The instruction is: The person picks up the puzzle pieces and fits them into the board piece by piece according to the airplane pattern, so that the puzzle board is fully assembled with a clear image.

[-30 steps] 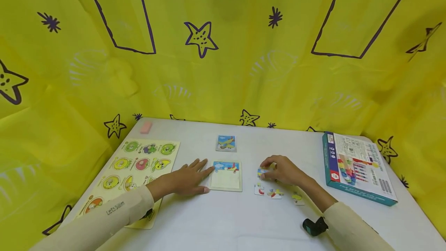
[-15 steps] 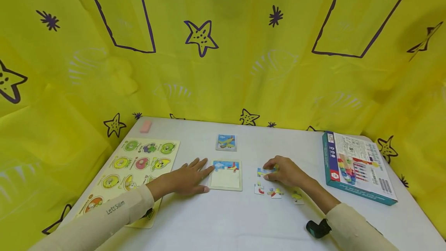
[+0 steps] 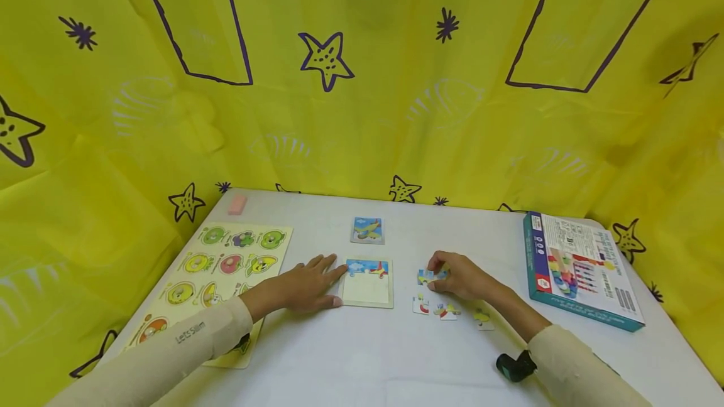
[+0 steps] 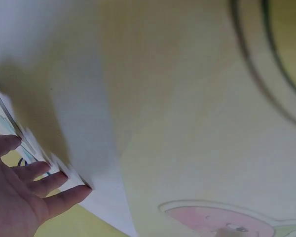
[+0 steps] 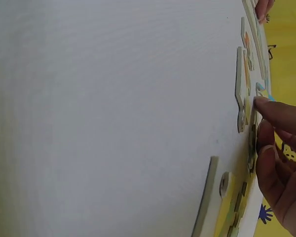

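My left hand [image 3: 310, 284] lies flat with spread fingers, its fingertips at the left edge of the puzzle frame [image 3: 367, 304]. Blue sky pieces and a red plane tail fill the top of that frame, above a bare pale area. My right hand [image 3: 464, 276] pinches a blue-and-yellow puzzle piece [image 3: 442, 274] between thumb and fingers, low over the table. Another blue puzzle piece [image 3: 424, 277] lies just left of it. Nearer are a red-and-white puzzle piece [image 3: 420, 305], a red-and-yellow one and a yellow one [image 3: 482, 319]. In the right wrist view the right fingers [image 5: 269, 168] partly hide the held piece.
Behind the frame lies a small airplane picture tile [image 3: 367, 231]. A fruit puzzle board [image 3: 226, 237] covers the left of the white table [image 3: 328, 357], with a pink block [image 3: 237, 205] beyond it. A teal-edged box [image 3: 585, 272] stands at right, before a yellow curtain [image 3: 362, 130].
My right hand has shifted slightly right, uncovering the blue piece at its left. My left hand stays at the frame's edge.
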`<state>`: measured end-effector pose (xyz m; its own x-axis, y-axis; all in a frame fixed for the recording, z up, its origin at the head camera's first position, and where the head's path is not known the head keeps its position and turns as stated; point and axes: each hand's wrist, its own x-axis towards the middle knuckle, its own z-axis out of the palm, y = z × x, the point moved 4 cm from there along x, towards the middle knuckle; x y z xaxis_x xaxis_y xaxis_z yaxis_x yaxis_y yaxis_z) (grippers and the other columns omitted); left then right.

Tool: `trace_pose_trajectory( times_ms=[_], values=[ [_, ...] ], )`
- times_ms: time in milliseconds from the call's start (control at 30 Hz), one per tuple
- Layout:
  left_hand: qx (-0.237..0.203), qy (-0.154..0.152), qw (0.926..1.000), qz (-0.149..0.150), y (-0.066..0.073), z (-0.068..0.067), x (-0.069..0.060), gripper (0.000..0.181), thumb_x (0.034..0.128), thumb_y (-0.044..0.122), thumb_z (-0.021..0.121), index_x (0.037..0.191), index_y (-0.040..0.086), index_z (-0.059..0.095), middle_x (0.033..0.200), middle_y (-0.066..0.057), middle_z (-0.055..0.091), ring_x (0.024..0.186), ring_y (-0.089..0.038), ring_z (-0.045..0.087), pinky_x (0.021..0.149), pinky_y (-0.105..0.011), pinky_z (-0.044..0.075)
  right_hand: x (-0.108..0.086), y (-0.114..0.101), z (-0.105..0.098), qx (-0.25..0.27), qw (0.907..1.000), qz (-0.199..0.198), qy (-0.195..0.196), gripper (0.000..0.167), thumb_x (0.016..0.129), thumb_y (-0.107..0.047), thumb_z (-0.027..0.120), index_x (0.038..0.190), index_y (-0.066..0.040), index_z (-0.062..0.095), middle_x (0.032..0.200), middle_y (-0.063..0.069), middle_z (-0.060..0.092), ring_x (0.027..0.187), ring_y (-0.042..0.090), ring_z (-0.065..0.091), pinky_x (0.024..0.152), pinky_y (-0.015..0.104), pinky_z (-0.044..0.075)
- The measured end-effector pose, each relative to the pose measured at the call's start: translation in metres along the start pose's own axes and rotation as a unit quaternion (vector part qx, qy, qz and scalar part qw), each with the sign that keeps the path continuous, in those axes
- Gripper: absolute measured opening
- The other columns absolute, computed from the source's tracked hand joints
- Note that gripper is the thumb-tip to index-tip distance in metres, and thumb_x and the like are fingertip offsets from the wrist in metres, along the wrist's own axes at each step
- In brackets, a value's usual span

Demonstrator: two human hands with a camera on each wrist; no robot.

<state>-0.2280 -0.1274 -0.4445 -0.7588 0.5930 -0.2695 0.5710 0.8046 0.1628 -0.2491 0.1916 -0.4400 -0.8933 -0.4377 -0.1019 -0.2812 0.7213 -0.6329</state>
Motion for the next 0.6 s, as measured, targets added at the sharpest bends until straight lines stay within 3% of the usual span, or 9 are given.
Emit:
trace_pose_trajectory(
  times_ms=[267, 433, 600],
  values=[
    [-0.009, -0.005, 0.9999, -0.001, 0.0003, -0.0013, 0.0010, 0.074, 0.1000, 0.058, 0.049, 0.160, 0.020, 0.028, 0.165, -0.023, 0.019, 0.149, -0.049, 0.023, 0.110, -0.070, 0.031, 0.0000, -0.0005, 0.0039, 0.038, 0.9977, -0.055, -0.007, 0.017, 0.091, -0.012, 0.074, 0.102, -0.010, 0.061, 0.093, 0.002, 0.060, 0.080, 0.015, 0.053, 0.067, 0.023, 0.045],
    [-0.020, -0.011, 0.9997, -0.002, 0.0006, -0.0016, 0.0008, 0.073, 0.1001, 0.058, 0.049, 0.160, 0.021, 0.028, 0.165, -0.024, 0.018, 0.150, -0.050, 0.020, 0.110, -0.071, 0.029, -0.0008, -0.0024, 0.0059, 0.076, 0.9950, -0.062, -0.016, 0.013, 0.094, -0.009, 0.069, 0.105, -0.007, 0.062, 0.090, 0.005, 0.057, 0.063, 0.011, 0.053, 0.055, 0.021, 0.047],
    [-0.022, -0.013, 0.9997, -0.007, -0.0001, -0.0014, 0.0009, 0.073, 0.1000, 0.059, 0.049, 0.160, 0.022, 0.027, 0.166, -0.023, 0.018, 0.150, -0.049, 0.019, 0.110, -0.072, 0.029, 0.0012, -0.0040, 0.0074, 0.101, 0.9927, -0.063, -0.020, 0.016, 0.096, -0.004, 0.064, 0.112, -0.004, 0.062, 0.089, 0.006, 0.056, 0.058, 0.010, 0.052, 0.054, 0.021, 0.046]
  ],
)
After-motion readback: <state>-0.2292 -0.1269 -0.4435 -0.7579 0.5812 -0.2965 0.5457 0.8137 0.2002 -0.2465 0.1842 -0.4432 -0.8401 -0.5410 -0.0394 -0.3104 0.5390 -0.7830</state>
